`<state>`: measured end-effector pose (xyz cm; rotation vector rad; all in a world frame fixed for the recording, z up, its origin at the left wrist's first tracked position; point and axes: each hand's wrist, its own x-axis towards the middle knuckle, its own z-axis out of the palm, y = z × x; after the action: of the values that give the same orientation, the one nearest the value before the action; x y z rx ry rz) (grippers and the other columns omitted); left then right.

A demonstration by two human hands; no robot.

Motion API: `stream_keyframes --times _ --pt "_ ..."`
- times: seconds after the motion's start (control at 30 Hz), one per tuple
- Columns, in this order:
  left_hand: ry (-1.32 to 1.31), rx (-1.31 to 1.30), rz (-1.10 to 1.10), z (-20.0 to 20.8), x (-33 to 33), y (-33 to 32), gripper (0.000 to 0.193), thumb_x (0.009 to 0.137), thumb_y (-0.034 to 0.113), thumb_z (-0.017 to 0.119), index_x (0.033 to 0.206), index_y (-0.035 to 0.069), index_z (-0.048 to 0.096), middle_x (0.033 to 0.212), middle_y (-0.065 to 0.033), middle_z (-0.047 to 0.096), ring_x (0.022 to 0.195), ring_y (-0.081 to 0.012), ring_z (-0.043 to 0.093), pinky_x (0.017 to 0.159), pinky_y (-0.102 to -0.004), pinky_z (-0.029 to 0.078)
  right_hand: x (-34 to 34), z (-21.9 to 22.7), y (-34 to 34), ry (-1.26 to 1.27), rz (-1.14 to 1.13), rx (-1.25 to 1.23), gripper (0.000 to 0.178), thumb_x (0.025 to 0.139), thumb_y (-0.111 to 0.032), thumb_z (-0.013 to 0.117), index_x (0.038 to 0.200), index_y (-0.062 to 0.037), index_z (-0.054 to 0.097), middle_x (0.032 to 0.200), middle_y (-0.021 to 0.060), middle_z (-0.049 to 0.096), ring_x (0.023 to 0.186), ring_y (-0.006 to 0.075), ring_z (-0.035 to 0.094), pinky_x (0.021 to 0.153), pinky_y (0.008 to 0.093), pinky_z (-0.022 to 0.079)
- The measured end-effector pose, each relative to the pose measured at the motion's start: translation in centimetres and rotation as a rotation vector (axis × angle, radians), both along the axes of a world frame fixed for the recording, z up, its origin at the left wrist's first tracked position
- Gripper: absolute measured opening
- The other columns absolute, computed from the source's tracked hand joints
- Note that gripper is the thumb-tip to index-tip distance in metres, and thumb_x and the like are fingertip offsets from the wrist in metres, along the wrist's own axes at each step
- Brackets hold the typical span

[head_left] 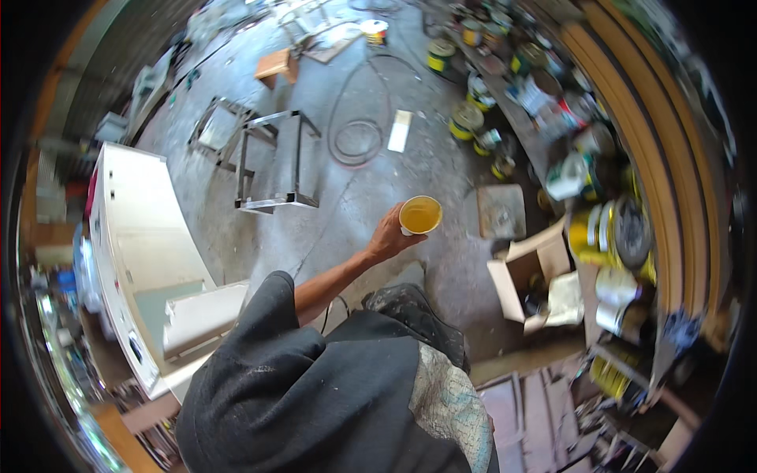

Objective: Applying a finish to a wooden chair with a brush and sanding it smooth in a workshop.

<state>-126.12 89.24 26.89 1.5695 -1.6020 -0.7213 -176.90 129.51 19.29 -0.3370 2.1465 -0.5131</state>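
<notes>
My left hand (387, 239) is wrapped round a pale cup (420, 198) with yellow-amber liquid (421, 217) in it. The arm reaches forward from a dark, paint-marked sleeve (276, 315), and the cup is held up over the grey floor. Only its open top and a bit of its side show. My right hand is out of sight.
A metal frame stand (298, 158) and a coiled hose (356, 140) are ahead. On the left stands a white cabinet (146, 213). An open cardboard box (509, 288) sits to the right, near a flat square lid (501, 211) and several paint cans (467, 118).
</notes>
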Motion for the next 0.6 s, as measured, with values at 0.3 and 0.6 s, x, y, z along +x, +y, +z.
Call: stream_keyframes --times 0.3,0.6 --pt "0.171 0.001 0.513 0.4 9.0 -1.9 0.053 0.068 0.014 0.079 0.113 0.003 0.055 0.107 -0.0127 0.060 0.099 -0.0271 0.059 0.085 -0.0351 0.047 8.1 5.6 -34.5 -0.152 0.622 0.110 0.014 0.086 -0.019 0.061 0.090 -0.0065 0.059 0.063 0.0016 0.053 0.052 0.0100 0.050 0.043 0.0243 0.040" --pt "0.190 0.094 0.934 -1.1 17.7 0.4 0.043 0.069 0.013 0.080 0.105 0.002 0.059 0.096 -0.0087 0.066 0.086 -0.0198 0.063 0.077 -0.0314 0.049 18.1 -0.9 -59.5 -0.218 0.715 0.088 0.020 0.086 -0.021 0.062 0.099 -0.0059 0.063 0.066 0.0011 0.056 0.054 0.0087 0.053 0.047 0.0240 0.045"
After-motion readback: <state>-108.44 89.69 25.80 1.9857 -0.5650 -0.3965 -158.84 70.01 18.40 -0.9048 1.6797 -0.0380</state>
